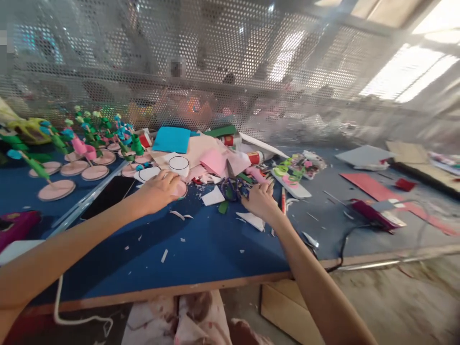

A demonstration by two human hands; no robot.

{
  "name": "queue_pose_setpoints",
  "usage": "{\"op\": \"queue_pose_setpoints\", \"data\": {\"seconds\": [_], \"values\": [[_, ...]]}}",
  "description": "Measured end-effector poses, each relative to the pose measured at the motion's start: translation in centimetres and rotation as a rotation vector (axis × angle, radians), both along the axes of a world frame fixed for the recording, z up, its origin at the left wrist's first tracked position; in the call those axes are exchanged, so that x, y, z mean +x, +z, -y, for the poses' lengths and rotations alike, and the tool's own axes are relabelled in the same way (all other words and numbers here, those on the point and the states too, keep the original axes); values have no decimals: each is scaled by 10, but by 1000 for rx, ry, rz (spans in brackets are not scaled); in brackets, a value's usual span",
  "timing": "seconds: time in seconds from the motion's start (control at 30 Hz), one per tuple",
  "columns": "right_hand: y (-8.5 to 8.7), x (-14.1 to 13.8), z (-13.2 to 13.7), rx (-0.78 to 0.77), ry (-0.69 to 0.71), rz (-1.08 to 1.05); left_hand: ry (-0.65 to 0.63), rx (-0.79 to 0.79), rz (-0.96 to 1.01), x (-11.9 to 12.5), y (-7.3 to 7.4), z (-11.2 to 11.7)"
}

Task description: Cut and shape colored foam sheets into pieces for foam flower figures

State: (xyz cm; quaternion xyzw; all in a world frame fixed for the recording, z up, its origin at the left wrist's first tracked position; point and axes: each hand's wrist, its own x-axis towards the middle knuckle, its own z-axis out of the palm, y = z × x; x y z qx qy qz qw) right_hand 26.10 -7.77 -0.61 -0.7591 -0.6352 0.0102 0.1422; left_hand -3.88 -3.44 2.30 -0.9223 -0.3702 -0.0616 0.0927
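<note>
**Both hands down among the craft scraps**

From my end, the left hand (160, 191) lies over a pink disc (180, 189) on the blue table (201, 244). Its fingers are bent and held close together, covering most of the flat round piece; whether they pinch it or only press on it I cannot tell. The right hand (260, 201) is flatter, with its fingers stretched out and slightly parted, gripping nothing. Its fingertips (269, 186) touch the edge of the scrap heap, just beside the scissors (233, 188) with dark looped handles.

Just behind the left hand stands a white cylinder (178, 165) with a thin black rim. A blue foam sheet (171, 140) and a soft pink sheet (215, 160) lie further back, matte and square-cut. White paper offcuts (213, 196) lie between the two hands – jagged, thin, scattered. To the left are more pink discs (57, 190) bearing green paper figures on sticks, and near the left forearm lies a glossy black phone (108, 195). The view is blurred, so finer detail is lost
</note>
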Motion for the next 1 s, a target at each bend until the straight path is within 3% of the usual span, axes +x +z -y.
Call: {"op": "queue_pose_setpoints", "data": {"seconds": [0.13, 0.2, 0.37, 0.5, 0.6, 0.73, 0.83, 1.0], "values": [[22, 29, 17, -255, 198, -171, -112, 28, -16, 17, 7, 21], [27, 38, 24, -294, 321, -191, -161, 15, -41, 23, 5, 26], [18, 41, 24, -253, 401, -88, -208, -40, -78, 31, -5, 19], [23, 37, 17, -172, 525, -121, -234, -14, -71, 30, 3, 15], [40, 32, 13, -46, 499, -141, -229, 12, -67, 27, 17, 15], [67, 15, 1, 464, 430, -154, -188, 22, 3, 23, 27, 10], [80, -5, -18, 710, 472, -423, -158, -6, 47, 21, 21, 1], [77, -42, -61, 752, 602, -909, -75, -74, 96, 17, -5, -17]]}}
